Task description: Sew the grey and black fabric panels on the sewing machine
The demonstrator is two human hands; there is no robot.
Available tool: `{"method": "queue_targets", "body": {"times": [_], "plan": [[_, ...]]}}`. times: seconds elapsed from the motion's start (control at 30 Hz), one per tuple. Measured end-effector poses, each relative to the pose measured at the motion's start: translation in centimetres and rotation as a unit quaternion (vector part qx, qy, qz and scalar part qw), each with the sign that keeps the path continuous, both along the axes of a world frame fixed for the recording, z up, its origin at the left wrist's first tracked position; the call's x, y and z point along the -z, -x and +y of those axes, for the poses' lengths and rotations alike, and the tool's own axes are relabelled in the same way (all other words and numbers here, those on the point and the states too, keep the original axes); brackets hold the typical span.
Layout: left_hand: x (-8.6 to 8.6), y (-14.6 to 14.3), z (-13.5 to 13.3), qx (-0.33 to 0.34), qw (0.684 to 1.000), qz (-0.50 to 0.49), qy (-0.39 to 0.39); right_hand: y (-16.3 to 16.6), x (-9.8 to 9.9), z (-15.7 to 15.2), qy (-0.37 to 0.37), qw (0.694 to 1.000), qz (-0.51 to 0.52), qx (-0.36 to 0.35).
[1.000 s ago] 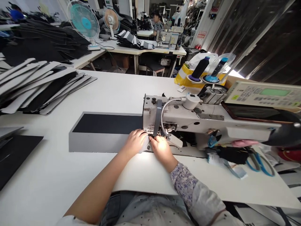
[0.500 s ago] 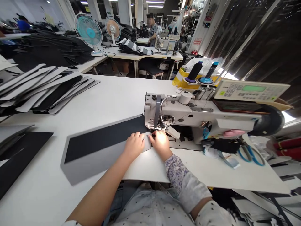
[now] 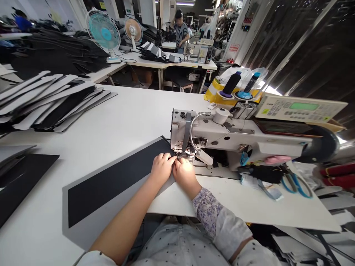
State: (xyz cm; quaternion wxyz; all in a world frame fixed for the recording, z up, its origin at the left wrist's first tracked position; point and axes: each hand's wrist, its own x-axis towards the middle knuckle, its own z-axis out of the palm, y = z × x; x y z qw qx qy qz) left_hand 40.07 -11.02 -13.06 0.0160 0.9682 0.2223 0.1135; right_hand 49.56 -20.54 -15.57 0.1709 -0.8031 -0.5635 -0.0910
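A long black panel with a grey border (image 3: 111, 181) lies slantwise on the white table, its right end at the needle area of the sewing machine (image 3: 216, 129). My left hand (image 3: 162, 169) grips the panel's right end, fingers bent, thumb pointing toward the presser foot. Close beside it, my right hand (image 3: 185, 173) pinches the same end just in front of the foot. The two hands nearly touch. Under my fingers the panel's edge is hidden, and the needle itself cannot be made out.
Stacked grey and black pieces (image 3: 55, 99) lie at the left, with another black piece (image 3: 27, 177) nearer. Blue-handled scissors (image 3: 296, 183) rest right of the machine. Thread cones (image 3: 231, 85) stand behind it. A person (image 3: 181, 33) stands beyond, near fans (image 3: 104, 33).
The panel has turned, its left end swinging toward me and its grey near side now mostly behind my arm. My right hand has shifted left, closer to my left hand.
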Motion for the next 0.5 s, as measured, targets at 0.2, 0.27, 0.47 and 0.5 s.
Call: {"method": "queue_targets", "body": {"times": [0.2, 0.27, 0.47, 0.5], "plan": [[0.1, -0.2, -0.4, 0.011, 1.000, -0.024, 0.007, 0.1, 0.0, -0.5, -0.052, 0.997, 0.057, 0.007], [0.7, 0.3, -0.8, 0.046, 0.998, -0.046, 0.018, 0.2, 0.0, -1.1, -0.071, 0.993, 0.089, -0.017], [1.9, 1.8, -1.2, 0.093, 0.994, -0.039, 0.047, -0.7, -0.1, -3.8, -0.115, 0.977, 0.164, -0.069], [1.8, 1.9, -1.0, 0.094, 0.994, -0.035, 0.051, -1.3, -0.3, -4.3, -0.115, 0.978, 0.164, -0.065]]}}
